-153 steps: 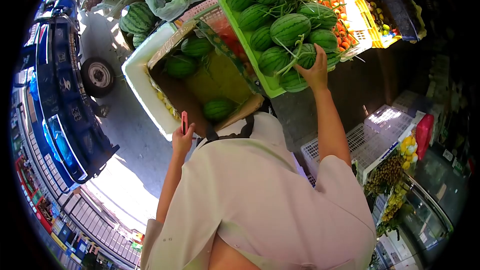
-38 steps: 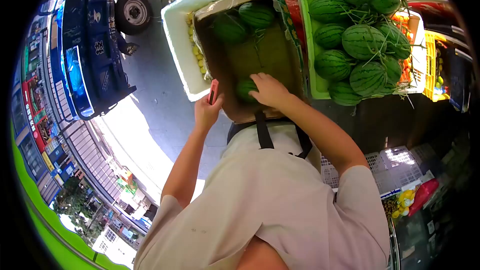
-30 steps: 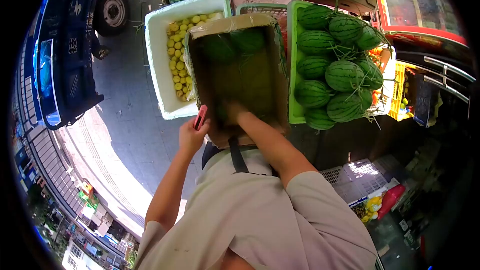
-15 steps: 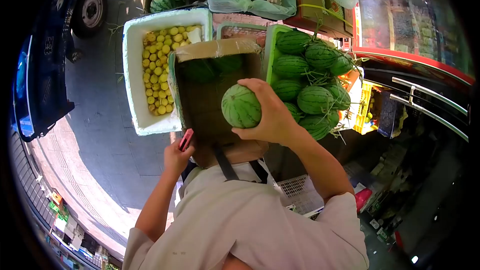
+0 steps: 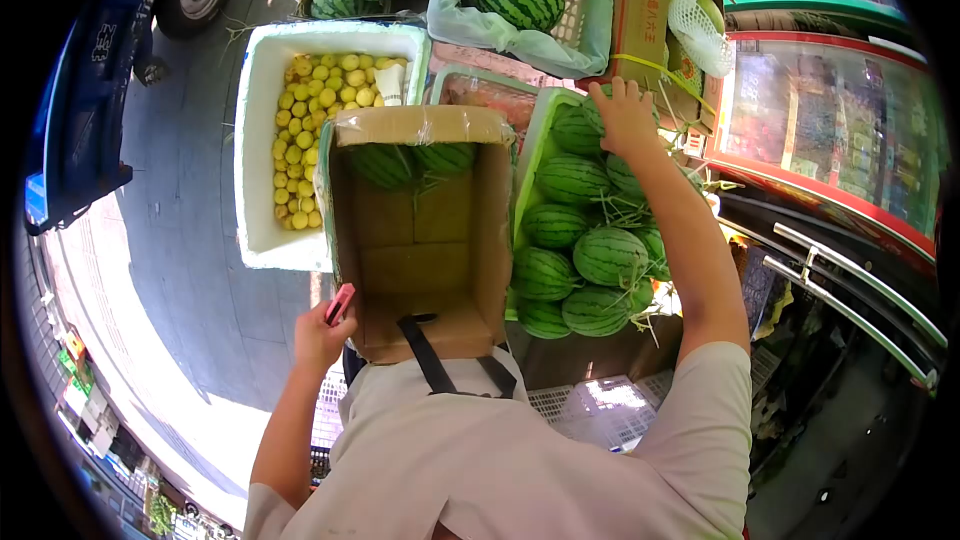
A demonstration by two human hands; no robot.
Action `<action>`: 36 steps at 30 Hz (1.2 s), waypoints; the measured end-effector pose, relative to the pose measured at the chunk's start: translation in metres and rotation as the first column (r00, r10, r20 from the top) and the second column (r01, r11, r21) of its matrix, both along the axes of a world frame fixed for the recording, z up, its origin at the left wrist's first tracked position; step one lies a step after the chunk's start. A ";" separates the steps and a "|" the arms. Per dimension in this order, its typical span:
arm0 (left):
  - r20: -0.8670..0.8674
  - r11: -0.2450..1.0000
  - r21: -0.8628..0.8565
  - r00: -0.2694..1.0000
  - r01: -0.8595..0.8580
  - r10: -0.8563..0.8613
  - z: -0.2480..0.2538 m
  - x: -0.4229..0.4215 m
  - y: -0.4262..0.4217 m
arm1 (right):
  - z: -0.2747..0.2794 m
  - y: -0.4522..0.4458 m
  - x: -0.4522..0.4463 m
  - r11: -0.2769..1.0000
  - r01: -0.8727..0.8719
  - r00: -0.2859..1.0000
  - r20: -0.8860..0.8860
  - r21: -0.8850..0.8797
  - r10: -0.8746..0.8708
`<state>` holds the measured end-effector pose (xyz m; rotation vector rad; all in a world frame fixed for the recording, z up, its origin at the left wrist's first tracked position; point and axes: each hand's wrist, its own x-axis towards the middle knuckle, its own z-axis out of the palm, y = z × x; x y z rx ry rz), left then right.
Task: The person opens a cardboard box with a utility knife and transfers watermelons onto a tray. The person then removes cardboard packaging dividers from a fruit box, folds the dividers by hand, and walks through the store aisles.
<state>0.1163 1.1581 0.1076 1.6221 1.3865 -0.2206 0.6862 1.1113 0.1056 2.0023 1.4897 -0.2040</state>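
My left hand (image 5: 320, 338) is closed around a pink utility knife (image 5: 340, 304), beside the near left corner of an open cardboard box (image 5: 415, 270). Two striped watermelons (image 5: 382, 166) lie at the far end of that box. My right hand (image 5: 626, 122) reaches over the far end of a green crate (image 5: 537, 130), its fingers curled over a small watermelon (image 5: 594, 112) that they partly hide. Several more green watermelons (image 5: 610, 256) with dry stems fill this crate, to the right of the box.
A white foam box (image 5: 250, 140) of small yellow fruit stands left of the cardboard box. Farther back are a plastic-lined crate (image 5: 460, 25) of watermelons and a carton (image 5: 640, 20) with netted fruit. A glass-fronted cooler (image 5: 820, 120) stands right; a blue vehicle (image 5: 85, 90) stands left.
My right hand has carried the small watermelon from above the cardboard box to the far end of the green crate. My left hand still holds the knife by the box. The view has shifted.
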 end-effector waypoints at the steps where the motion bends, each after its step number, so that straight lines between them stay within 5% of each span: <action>1: -0.002 1.000 0.002 1.000 -0.009 0.009 -0.002 0.003 0.001 | -0.017 -0.004 0.006 1.000 0.000 1.000 -0.007 -0.007 0.000; 3: -0.011 1.000 -0.004 1.000 -0.019 0.019 -0.004 0.008 0.001 | -0.042 -0.011 0.017 0.980 -0.168 0.983 0.092 0.109 0.158; 7: -0.029 1.000 -0.012 1.000 -0.012 0.012 -0.007 0.010 0.001 | -0.062 -0.023 0.021 0.973 -0.126 0.990 0.085 0.191 0.111; 9: -0.011 0.999 -0.025 1.000 -0.023 0.023 -0.007 0.007 0.000 | -0.060 -0.033 0.014 0.925 -0.105 0.994 0.077 0.366 0.082; 27: -0.044 0.999 -0.017 0.998 -0.045 0.044 -0.004 0.000 -0.008 | -0.074 0.000 -0.006 0.974 -0.057 0.998 0.003 0.218 0.058; 33: 0.016 0.996 -0.016 0.996 -0.082 0.082 -0.006 -0.016 0.008 | -0.002 -0.006 -0.048 0.944 0.056 0.963 -0.266 0.326 0.035; 36: 0.006 0.999 -0.030 0.999 -0.045 0.045 -0.007 -0.015 0.011 | 0.023 0.001 -0.035 0.923 0.084 0.977 -0.215 0.374 -0.001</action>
